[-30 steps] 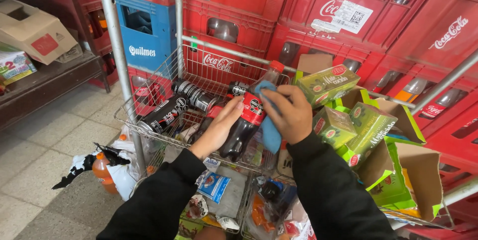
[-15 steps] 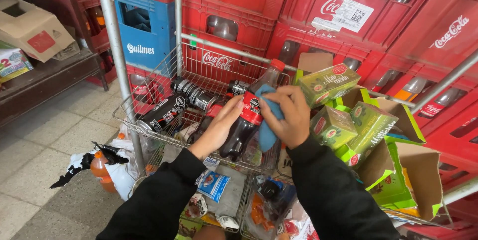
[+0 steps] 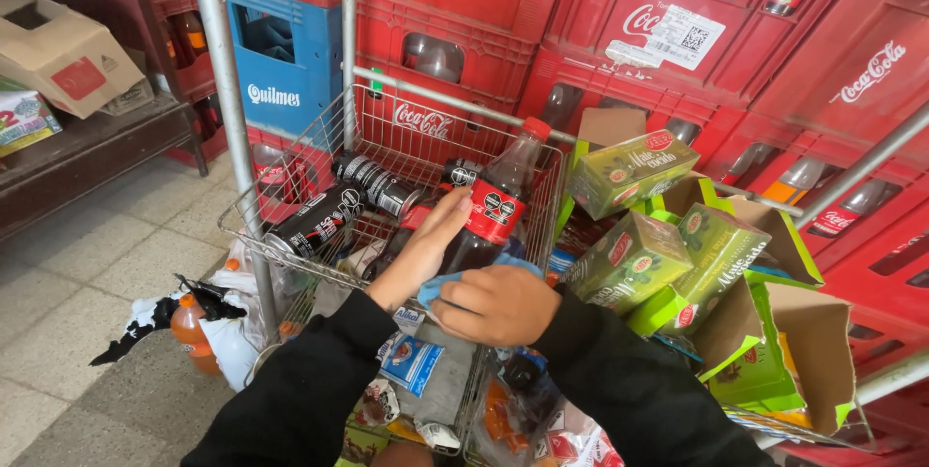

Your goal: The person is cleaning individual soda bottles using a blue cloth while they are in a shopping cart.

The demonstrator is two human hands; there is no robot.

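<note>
Dark cola bottle (image 3: 489,220) with a red cap and red label lies tilted in a wire basket (image 3: 387,143), cap pointing up and away toward the red crates (image 3: 581,31). Left hand (image 3: 426,249) rests against the bottle's lower body, fingers (image 3: 453,210) extended and held together along the label. Right hand (image 3: 494,304) sits just below the bottle, fingers curled and pressed onto a blue cloth (image 3: 447,283) at the bottle's base; cloth touches both hand and bottle. Both sleeves are black.

Beside the bottle in the same basket: black drink cans (image 3: 334,210) lying on their sides, to the left. To the right, green cartons (image 3: 639,172) are stacked loosely in an open cardboard box (image 3: 794,331), close to the basket wall. A blue crate (image 3: 281,51) stands behind the basket at left. Lower tier holds mixed packets, contents not distinguishable. An orange bottle (image 3: 189,331) under black-and-white plastic lies on the tiled floor (image 3: 87,264).
</note>
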